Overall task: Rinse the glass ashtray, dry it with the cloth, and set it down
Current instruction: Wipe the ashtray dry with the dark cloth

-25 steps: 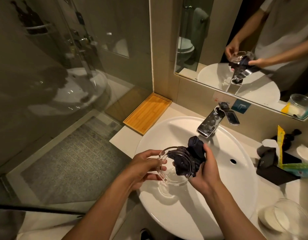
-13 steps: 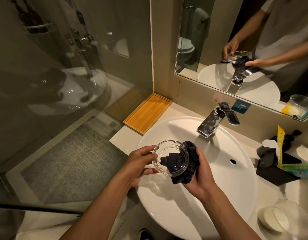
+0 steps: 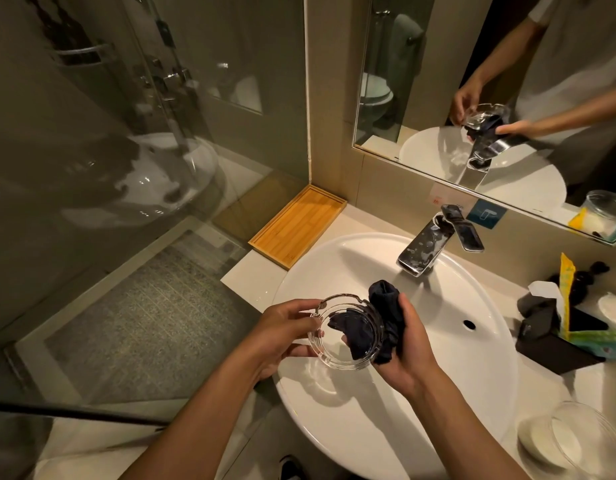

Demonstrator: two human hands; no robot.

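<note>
A clear round glass ashtray (image 3: 329, 351) is held over the left part of the white basin (image 3: 438, 393). My left hand (image 3: 282, 336) grips its left rim, fingers curled over the edge. My right hand (image 3: 408, 351) clutches a dark cloth (image 3: 386, 306) against the ashtray's right side; part of the cloth lies inside the bowl, and a bunch of it sticks up above my thumb. The ashtray tilts slightly toward me.
A chrome tap (image 3: 426, 245) stands behind the basin, no water running. A bamboo tray (image 3: 299, 225) lies on the counter at the left. Dark toiletry holder (image 3: 556, 327) and a glass jar (image 3: 573, 441) sit at the right. Glass shower wall (image 3: 126, 168) at the left, mirror (image 3: 490, 81) above.
The ashtray has been turned in my hands and shifted slightly left; the cloth went from bunched above it, to beneath it, to pressed inside the bowl and along its right side.
</note>
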